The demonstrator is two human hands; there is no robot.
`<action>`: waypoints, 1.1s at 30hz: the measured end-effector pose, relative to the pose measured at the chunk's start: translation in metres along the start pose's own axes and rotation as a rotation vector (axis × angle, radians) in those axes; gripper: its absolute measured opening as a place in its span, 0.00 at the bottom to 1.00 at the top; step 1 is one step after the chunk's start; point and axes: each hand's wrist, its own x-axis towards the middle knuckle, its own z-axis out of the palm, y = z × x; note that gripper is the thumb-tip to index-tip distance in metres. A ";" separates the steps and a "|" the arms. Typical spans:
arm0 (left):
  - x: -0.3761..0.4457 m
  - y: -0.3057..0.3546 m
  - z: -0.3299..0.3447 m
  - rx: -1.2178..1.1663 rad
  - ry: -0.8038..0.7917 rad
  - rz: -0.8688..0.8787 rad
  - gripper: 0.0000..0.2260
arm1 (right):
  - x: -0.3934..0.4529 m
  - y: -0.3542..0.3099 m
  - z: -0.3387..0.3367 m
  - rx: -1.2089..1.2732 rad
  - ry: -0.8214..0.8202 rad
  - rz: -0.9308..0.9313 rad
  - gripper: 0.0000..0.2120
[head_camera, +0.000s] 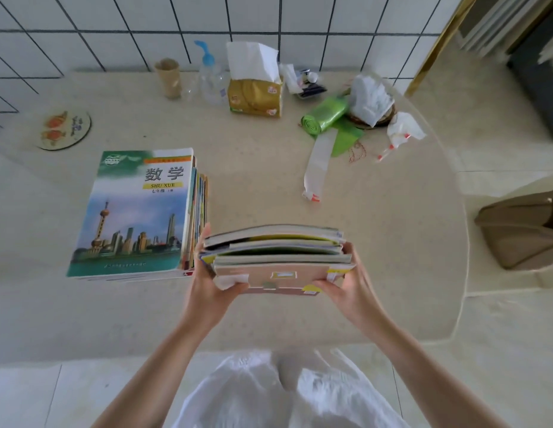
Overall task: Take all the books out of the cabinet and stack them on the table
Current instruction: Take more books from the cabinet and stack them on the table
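Head view shows the left hand (pixel 215 281) and right hand (pixel 346 281) clamping a bundle of books (pixel 278 257) at its ends. The stack (pixel 136 211) on the table (pixel 377 242) lies just left, nearer the left hand.

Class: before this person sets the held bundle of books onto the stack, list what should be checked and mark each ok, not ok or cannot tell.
1. Left hand grips the bundle of books: ok.
2. Right hand grips the other end: ok.
3. Top of the stack free of clutter: ok.
4. Stack edges squared: not ok, lower books jut out on the right.
5. Bundle edges aligned: not ok, uneven.
6. Cabinet emptied: cannot tell, not in view.
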 end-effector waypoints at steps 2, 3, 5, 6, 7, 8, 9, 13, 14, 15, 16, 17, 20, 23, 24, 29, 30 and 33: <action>-0.007 -0.014 -0.001 0.029 0.041 0.039 0.46 | -0.003 0.008 0.003 -0.024 -0.010 -0.013 0.31; -0.010 -0.016 -0.002 0.045 0.038 0.061 0.48 | -0.005 0.011 0.004 -0.039 -0.013 -0.009 0.30; -0.016 -0.027 -0.001 0.089 0.050 0.113 0.50 | -0.010 0.013 0.006 -0.050 -0.027 -0.015 0.30; -0.022 -0.031 -0.001 0.108 0.060 0.139 0.51 | -0.012 0.013 0.007 -0.046 -0.035 -0.021 0.31; -0.026 -0.034 -0.004 0.131 0.062 0.164 0.52 | -0.013 0.013 0.008 -0.052 -0.042 -0.023 0.32; -0.028 -0.039 -0.007 0.126 0.062 0.168 0.53 | -0.014 0.013 0.008 -0.047 -0.046 -0.024 0.33; -0.030 -0.039 -0.007 0.114 0.058 0.151 0.55 | -0.013 0.014 0.007 -0.043 -0.044 -0.016 0.34; -0.034 -0.032 0.003 -0.050 0.018 0.112 0.57 | -0.018 0.020 0.000 0.038 -0.095 0.005 0.40; -0.034 -0.031 0.005 -0.073 -0.005 0.131 0.55 | -0.019 0.023 -0.002 0.046 -0.123 -0.004 0.43; -0.033 -0.034 0.004 -0.088 -0.025 0.129 0.54 | -0.020 0.027 -0.005 0.035 -0.148 -0.008 0.46; -0.032 -0.039 0.002 -0.112 -0.036 0.091 0.54 | -0.020 0.027 -0.007 0.036 -0.180 -0.005 0.48; -0.031 -0.045 0.000 -0.120 -0.050 0.057 0.55 | -0.021 0.028 -0.006 0.009 -0.205 -0.006 0.51; -0.031 -0.045 -0.001 -0.108 -0.069 0.026 0.54 | -0.020 0.030 0.001 -0.032 -0.246 -0.075 0.51; -0.026 -0.044 0.001 -0.034 -0.050 0.014 0.56 | -0.018 0.020 0.008 -0.051 -0.269 -0.078 0.52; -0.023 -0.043 0.000 -0.033 -0.038 0.010 0.57 | -0.017 0.023 0.010 -0.049 -0.244 -0.087 0.55; -0.016 -0.045 0.001 -0.031 -0.085 -0.035 0.50 | -0.011 0.043 0.008 -0.010 -0.280 -0.060 0.45; -0.016 -0.048 0.000 -0.056 -0.090 -0.076 0.49 | -0.012 0.047 0.007 -0.008 -0.287 -0.044 0.44; -0.017 -0.058 -0.002 -0.116 -0.115 -0.180 0.44 | -0.011 0.054 0.008 -0.031 -0.265 0.016 0.43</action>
